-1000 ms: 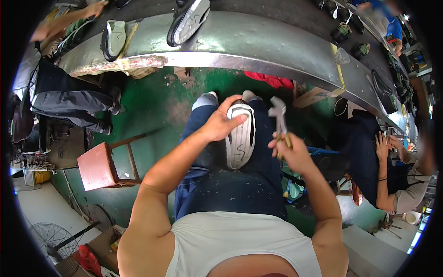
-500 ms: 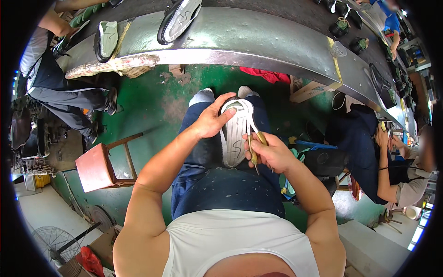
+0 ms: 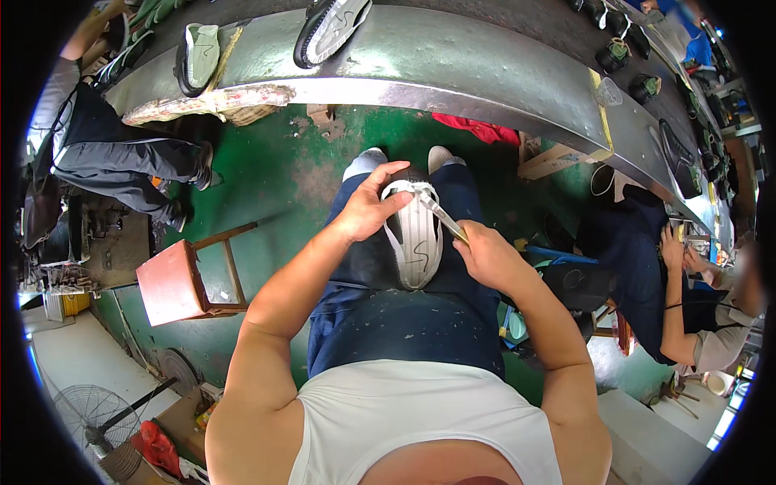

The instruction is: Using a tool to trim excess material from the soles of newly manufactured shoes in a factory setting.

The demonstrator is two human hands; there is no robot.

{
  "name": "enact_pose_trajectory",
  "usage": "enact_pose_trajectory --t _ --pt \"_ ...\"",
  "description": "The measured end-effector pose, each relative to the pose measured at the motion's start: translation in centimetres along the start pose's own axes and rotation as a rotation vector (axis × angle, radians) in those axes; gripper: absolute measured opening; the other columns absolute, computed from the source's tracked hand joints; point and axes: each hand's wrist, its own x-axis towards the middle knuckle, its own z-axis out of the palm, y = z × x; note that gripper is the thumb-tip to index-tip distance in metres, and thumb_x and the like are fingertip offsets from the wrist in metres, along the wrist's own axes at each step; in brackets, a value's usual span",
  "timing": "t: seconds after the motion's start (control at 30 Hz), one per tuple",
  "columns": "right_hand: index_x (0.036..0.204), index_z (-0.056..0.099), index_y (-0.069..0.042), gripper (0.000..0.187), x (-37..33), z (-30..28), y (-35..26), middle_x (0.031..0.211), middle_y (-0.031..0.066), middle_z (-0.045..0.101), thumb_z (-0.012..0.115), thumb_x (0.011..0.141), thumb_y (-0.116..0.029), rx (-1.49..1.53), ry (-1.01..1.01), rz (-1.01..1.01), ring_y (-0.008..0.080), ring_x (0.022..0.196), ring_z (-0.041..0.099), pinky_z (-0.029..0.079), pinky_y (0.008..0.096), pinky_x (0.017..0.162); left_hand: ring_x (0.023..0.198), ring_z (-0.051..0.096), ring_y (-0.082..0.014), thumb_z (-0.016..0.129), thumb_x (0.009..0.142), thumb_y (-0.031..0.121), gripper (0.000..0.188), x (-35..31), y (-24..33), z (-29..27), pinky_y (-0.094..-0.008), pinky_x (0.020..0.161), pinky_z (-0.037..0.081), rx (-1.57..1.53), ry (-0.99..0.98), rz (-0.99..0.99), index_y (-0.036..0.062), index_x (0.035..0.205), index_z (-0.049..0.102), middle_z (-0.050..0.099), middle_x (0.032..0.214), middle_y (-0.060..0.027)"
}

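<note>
A shoe upper (image 3: pixel 415 250) lies bottom up across my lap, its pale underside marked with a dark scrawl. My left hand (image 3: pixel 373 208) holds its far end, the thumb pressed on the pale edge and the forefinger stretched past it. In my right hand (image 3: pixel 491 255) is a pair of metal pincers (image 3: pixel 440 213), gripped by the handles. Their jaws reach the rim at the shoe's far end, close by my left thumb. My right fingers are curled around the handles and partly hidden.
Ahead runs a metal-edged bench (image 3: pixel 453 65) bearing more shoes, one (image 3: pixel 333 32) near its edge. A stool (image 3: pixel 171 284) stands at left, a fan (image 3: pixel 95 416) behind it. One person (image 3: pixel 121 153) stands at far left; another (image 3: pixel 687 315) sits at right. Red cloth (image 3: pixel 477 129) lies under the bench.
The pincers' handles, spread apart before, are now squeezed together. My right hand has moved up and slightly right, tilting the pincers diagonally. My left hand stays on the shoe.
</note>
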Motion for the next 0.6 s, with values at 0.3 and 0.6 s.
enact_pose_trajectory --t 0.3,0.6 --pt "0.116 0.054 0.002 0.026 -2.3 -0.4 -2.1 0.097 0.0201 0.064 0.06 0.094 -0.009 -0.003 -0.061 0.125 0.0375 0.082 0.067 0.054 0.0426 0.076 0.11 0.056 -0.0118 0.065 0.098 0.013 0.037 0.4 0.3 2.3 -0.0275 0.097 0.045 -0.004 0.129 -0.048 0.0052 0.133 0.056 0.063 0.119 -0.0048" --pt "0.117 0.057 0.003 0.027 -3.3 -0.9 -3.6 0.084 0.0061 0.062 0.051 0.102 -0.019 0.551 0.124 0.216 0.0123 0.071 0.06 0.051 0.0286 0.069 0.117 0.055 -0.0151 0.067 0.094 0.004 0.049 0.8 1.2 2.9 -0.0297 0.102 0.044 0.125 -0.037 0.007 0.0038 0.14 0.05 0.061 0.125 -0.0088"
